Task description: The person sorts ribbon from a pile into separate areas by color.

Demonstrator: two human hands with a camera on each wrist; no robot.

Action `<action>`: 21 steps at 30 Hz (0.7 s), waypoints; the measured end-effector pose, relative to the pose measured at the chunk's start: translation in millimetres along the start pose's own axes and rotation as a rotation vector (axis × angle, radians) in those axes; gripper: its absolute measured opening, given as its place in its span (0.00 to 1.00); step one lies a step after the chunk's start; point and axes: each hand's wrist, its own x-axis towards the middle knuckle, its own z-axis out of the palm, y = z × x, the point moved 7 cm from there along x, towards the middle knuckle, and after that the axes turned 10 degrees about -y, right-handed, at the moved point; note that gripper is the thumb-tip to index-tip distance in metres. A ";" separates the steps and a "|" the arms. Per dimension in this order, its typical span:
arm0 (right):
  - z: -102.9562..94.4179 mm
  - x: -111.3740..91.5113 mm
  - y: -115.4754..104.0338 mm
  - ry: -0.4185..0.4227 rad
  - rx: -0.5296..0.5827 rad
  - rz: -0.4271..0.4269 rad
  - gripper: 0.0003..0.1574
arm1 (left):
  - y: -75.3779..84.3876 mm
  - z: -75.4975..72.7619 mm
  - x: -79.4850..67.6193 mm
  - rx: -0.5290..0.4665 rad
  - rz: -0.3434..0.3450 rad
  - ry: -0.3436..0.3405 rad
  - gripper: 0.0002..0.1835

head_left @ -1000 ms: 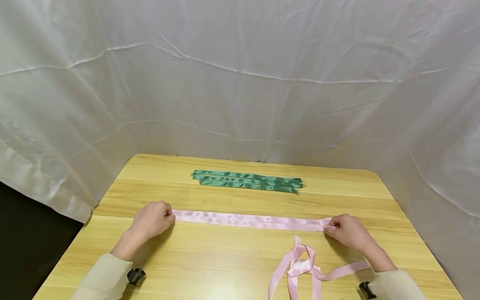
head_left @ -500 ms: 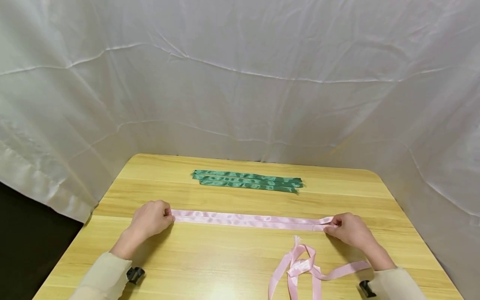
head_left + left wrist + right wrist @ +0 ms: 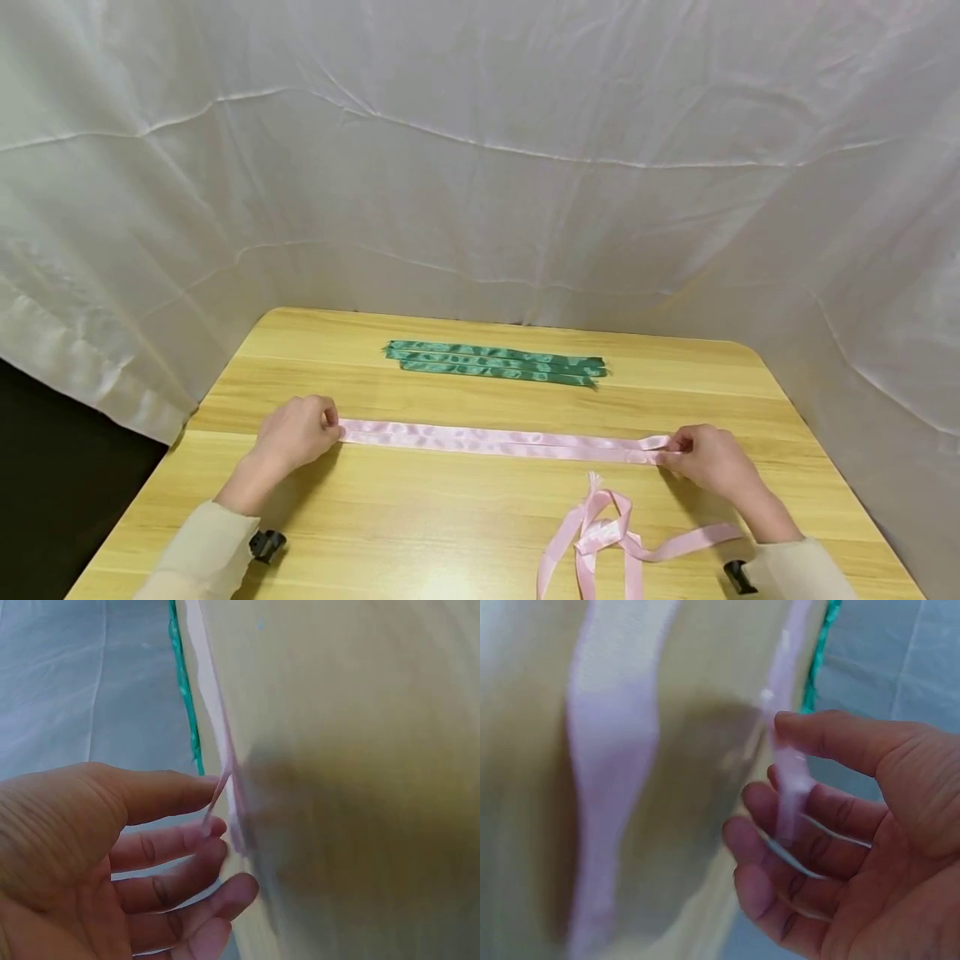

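Left hand (image 3: 296, 432) and right hand (image 3: 712, 458) each pinch an end of the doubled pink ribbon (image 3: 495, 440), pulling it flat; flattening likely requires even tension.

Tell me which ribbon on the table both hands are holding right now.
The straight pink ribbon stretched across mid-table: the left hand pinches one end, the right hand the other. The green ribbons lie untouched behind it; the tangled pink ribbon lies loose in front.
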 end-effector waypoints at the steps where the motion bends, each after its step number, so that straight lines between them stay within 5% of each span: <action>1: -4.0 -1.2 0.7 0.003 -0.001 0.005 0.14 | -0.7 -2.6 -0.2 0.001 -0.002 0.010 0.08; 6: -25.7 -5.4 3.4 0.053 -0.046 0.000 0.24 | 1.3 -17.4 -2.9 0.020 -0.004 0.088 0.18; 12: -32.7 -10.0 -4.2 0.136 -0.068 -0.057 0.25 | 25.4 -24.5 -8.5 0.106 0.067 0.223 0.16; 21: -8.5 -27.1 -64.2 0.347 -0.079 -0.380 0.10 | 87.6 -4.9 -14.0 0.107 0.223 0.290 0.14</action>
